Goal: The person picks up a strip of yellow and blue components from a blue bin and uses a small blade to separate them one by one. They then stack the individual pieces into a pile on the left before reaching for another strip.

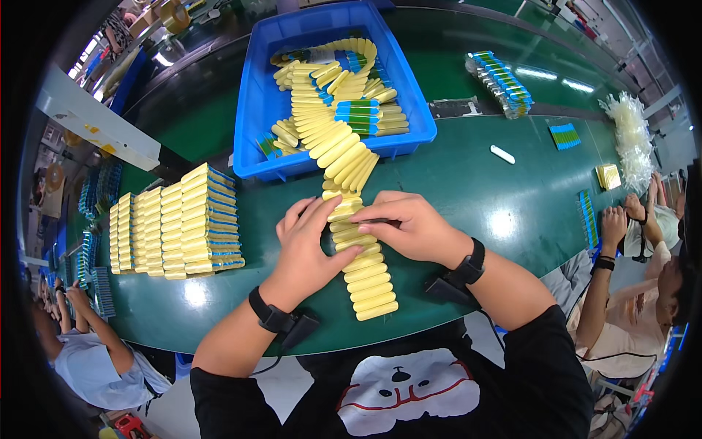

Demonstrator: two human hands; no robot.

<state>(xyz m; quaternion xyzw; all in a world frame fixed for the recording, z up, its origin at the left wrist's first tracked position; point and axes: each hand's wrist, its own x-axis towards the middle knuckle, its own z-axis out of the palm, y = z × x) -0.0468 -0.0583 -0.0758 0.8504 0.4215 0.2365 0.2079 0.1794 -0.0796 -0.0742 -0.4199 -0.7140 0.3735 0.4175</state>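
While the yellow strip (368,276) runs lengthwise nearward from the blue bin (250,135), pieces (376,312) crosswise, left hand (301,244) splayed, right hand (413,225), grasp unclear

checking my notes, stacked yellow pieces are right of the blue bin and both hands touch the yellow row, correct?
Wrong side: the head view shows the yellow stack left of the blue bin. The left hand and right hand do touch the yellow row.

The tabletop (468,194) right of the right hand (401,219) lies open; blue bin (265,168) blocks ahead.
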